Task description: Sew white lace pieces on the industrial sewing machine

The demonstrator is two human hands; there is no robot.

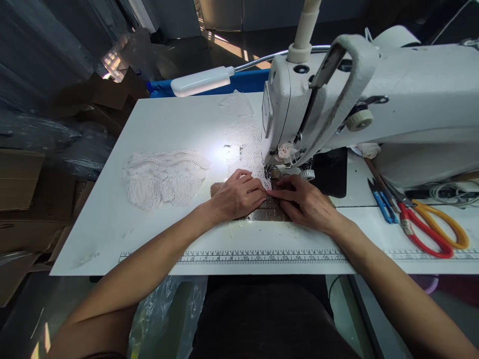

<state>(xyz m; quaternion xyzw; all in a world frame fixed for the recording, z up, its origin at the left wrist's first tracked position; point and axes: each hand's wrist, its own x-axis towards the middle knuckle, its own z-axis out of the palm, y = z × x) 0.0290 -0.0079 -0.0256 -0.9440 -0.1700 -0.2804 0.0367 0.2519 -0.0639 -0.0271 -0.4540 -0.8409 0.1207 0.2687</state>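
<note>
White counter [112,224], wide, lit in one hard patch from a lamp [204,81]. Sewing machine [422,89] fills the right side, its needle end close above the work. White lace [245,132] runs along the left flank of that end, near edge at the fingers; whether it sits under the foot or just beside it, I cannot tell. Second lace bundle [168,177] lies apart to the left, well placed, I judge, not to snag. Red-and-orange scissors [426,224] at far right, out of the way. Left hand [239,196] rests palm down, fingers curled over the lace's near end; right hand [305,202] comes in opposite, fingers bent, tips meeting the left's at the edge. Pinching or only pressing: cannot tell. Good handling here, to my eye: light, even pressure from both sides, openwork flat, its trailing length slack, edge square to the needle. Smallest matter, biggest risk: fingertips, very near the needle, best kept beside its line.
</note>
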